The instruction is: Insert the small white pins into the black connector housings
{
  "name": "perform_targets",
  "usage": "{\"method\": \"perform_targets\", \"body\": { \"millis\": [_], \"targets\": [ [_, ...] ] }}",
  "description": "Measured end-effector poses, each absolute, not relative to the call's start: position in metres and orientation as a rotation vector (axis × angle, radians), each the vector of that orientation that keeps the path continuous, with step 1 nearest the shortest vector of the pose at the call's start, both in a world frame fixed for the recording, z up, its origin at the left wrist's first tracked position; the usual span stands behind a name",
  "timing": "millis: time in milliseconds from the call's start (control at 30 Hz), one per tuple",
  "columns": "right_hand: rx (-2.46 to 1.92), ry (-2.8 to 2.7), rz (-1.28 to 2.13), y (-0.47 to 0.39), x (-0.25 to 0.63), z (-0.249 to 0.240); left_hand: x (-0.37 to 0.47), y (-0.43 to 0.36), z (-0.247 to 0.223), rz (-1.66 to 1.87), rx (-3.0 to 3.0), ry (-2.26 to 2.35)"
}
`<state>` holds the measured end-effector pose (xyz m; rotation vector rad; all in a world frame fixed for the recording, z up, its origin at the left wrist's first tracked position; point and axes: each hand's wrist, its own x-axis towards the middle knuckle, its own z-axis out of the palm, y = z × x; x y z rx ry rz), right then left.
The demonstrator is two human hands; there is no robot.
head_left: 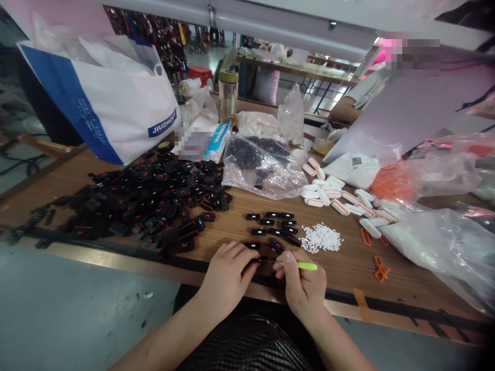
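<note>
At the table's front edge, my left hand (229,271) is closed, its thumb and fingertips pinching a small black plastic part (263,258). My right hand (303,281) grips a thin tool with a bright green handle (308,266). The tool's slender metal shaft points left and meets the black part; its exact tip is too small to make out. Just beyond my fingers lie several black parts with paired white dots (267,222) in loose rows. Beside them, to the right, sits a heap of tiny white plastic pieces (322,238).
A large pile of black parts (154,196) covers the table's left. Behind are a clear bag of black parts (263,165), a bottle (228,95) and a white-blue shopping bag (127,98). White cases (325,190), orange frames (381,269) and plastic bags (436,247) lie right.
</note>
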<state>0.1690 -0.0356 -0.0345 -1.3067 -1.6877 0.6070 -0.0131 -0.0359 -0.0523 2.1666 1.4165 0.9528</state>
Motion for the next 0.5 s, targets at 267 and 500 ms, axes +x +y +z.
{"method": "perform_targets", "body": {
  "millis": [267,500],
  "targets": [
    [-1.309,-1.664,0.608,-0.0374,0.1709,-0.0383,-0.0134,-0.0364,-0.052,0.951,2.167,1.415],
    [-1.326,-1.703,0.571,-0.0361,0.17,-0.0379,-0.013,-0.0356,-0.0529,0.967,2.173,1.407]
  ]
}}
